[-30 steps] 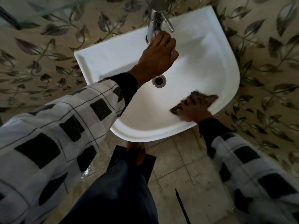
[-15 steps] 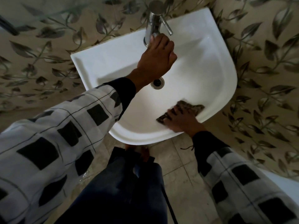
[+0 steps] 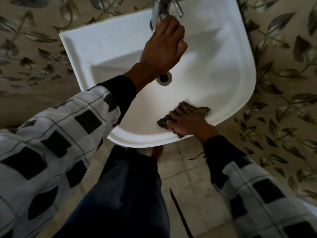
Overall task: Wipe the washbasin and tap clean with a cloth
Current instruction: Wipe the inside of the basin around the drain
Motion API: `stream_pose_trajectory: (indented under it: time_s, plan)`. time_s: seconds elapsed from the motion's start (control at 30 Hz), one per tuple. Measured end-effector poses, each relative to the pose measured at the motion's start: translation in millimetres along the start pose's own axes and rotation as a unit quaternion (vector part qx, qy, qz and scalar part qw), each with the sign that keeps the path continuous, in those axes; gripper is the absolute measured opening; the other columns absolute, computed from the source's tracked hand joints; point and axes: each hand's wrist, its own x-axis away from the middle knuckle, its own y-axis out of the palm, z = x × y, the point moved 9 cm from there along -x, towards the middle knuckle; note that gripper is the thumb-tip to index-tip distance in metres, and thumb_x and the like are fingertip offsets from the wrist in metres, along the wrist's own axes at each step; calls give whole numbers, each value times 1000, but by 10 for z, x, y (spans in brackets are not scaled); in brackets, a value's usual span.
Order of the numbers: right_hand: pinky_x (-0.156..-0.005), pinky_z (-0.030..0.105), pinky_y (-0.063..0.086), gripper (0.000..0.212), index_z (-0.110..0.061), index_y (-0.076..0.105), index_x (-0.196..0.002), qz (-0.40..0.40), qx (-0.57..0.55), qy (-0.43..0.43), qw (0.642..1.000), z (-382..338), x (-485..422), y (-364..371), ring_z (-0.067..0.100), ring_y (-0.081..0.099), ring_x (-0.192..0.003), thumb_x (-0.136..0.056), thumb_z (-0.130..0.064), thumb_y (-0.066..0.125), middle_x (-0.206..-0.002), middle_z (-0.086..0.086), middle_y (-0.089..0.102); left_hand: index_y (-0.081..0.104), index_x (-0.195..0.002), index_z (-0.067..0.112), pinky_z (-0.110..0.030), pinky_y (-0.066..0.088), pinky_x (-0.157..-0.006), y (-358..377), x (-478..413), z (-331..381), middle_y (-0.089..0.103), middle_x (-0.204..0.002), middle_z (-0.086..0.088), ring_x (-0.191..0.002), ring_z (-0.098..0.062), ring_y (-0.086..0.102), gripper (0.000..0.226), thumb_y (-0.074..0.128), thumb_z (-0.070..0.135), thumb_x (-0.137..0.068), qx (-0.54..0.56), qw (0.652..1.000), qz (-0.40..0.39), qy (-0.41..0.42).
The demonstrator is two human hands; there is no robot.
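Cloth (image 3: 197,109) lies on the near right wall of the basin (image 3: 103,43), pressed under the right hand (image 3: 187,122), fingers straight. Left hand (image 3: 163,47) seems to clasp the tap (image 3: 159,7).

white washbasin (image 3: 106,48), dark patterned cloth (image 3: 199,109) on its near inner wall

A bathroom or washroom: a white washbasin (image 3: 106,48) is fixed against a wall (image 3: 30,54) covered in a grey leaf pattern. A chrome tap (image 3: 160,7) stands at the washbasin's back edge and a metal drain (image 3: 164,78) sits at its centre. A pale tiled floor (image 3: 188,194) lies below the washbasin.
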Motion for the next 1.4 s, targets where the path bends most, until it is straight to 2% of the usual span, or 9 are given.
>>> stream_pose_trajectory:
  time_s: [0.2, 0.47, 0.63, 0.73, 0.87, 1.07, 1.2, 1.3, 1.4]
  plan:
    - [-122, 57, 3, 64, -27, 13, -160, 46, -47, 207, 976, 1088, 133, -29, 35, 1, -154, -104, -53, 29, -168, 6, 1, 60, -94, 3, -47, 41, -108, 66, 3, -8, 60, -102, -15, -110, -35, 55, 24, 42, 20, -97, 3, 1000, -5, -7]
    - [-121, 56, -4, 81, -30, 9, -161, -1, -123, 124, 985, 849, -48, 27, 31, -6, -154, -89, -67, 7, -169, 3, -5, 61, -92, 3, -47, 48, -102, -53, -21, 7, 61, -101, -12, -109, -27, 49, 21, 45, 17, -92, 26, 999, 25, -31]
    - [-94, 73, 41, 72, -9, 68, -128, 89, -78, 167, 979, 992, -196, 19, 55, 59, -114, -82, -51, 30, -137, 25, 59, 59, -92, 4, -47, 45, -105, -53, -5, 5, 59, -102, -12, -110, -27, 48, 20, 44, 17, -92, 35, 998, 14, -40]
    - [-72, 57, 59, 58, -29, 81, -103, 152, -31, 141, 978, 855, -157, 31, 32, 74, -95, -76, -63, 41, -112, 4, 75, 58, -91, 4, -49, 39, -110, -27, -14, -4, 58, -101, -12, -109, -29, 50, 20, 43, 16, -93, 34, 999, 11, -38]
    - [-120, 58, 11, 79, -35, 27, -157, 45, -34, 158, 986, 1235, -72, -65, 31, 16, -153, -87, -67, 11, -168, 0, 14, 59, -91, 4, -48, 38, -112, -42, -14, 16, 59, -101, -11, -110, -28, 49, 21, 43, 17, -93, 32, 999, 10, -31]
    - [-120, 53, -9, 67, -30, 5, -160, 56, -86, 157, 982, 1108, -133, -5, 32, -9, -154, -102, -58, 20, -168, 1, -11, 58, -92, 3, -48, 42, -106, -25, -13, -7, 58, -101, -11, -108, -29, 50, 21, 42, 16, -94, 40, 998, 2, -47]
    - [-121, 50, -6, 69, -32, 16, -160, 60, -68, 114, 989, 1237, -118, -93, 30, -2, -155, -97, -61, 13, -169, 0, 3, 58, -91, 4, -47, 42, -107, -22, -25, 10, 58, -101, -11, -107, -29, 50, 21, 42, 16, -94, 32, 998, -3, -45]
    - [-117, 51, 21, 77, -17, 57, -142, 146, -15, 171, 974, 1471, -79, -323, 41, 42, -140, -87, -54, 18, -152, 12, 48, 59, -91, 3, -44, 42, -106, -44, -28, 22, 59, -101, -11, -107, -29, 50, 21, 42, 16, -93, 33, 999, -7, -41]
    - [-120, 60, 16, 68, -18, 34, -156, 110, -47, 200, 972, 1329, -75, -221, 41, 25, -149, -97, -51, 21, -164, 14, 23, 59, -92, 3, -42, 40, -106, -49, -32, 10, 59, -101, -12, -107, -30, 51, 21, 42, 16, -93, 32, 998, -8, -45]
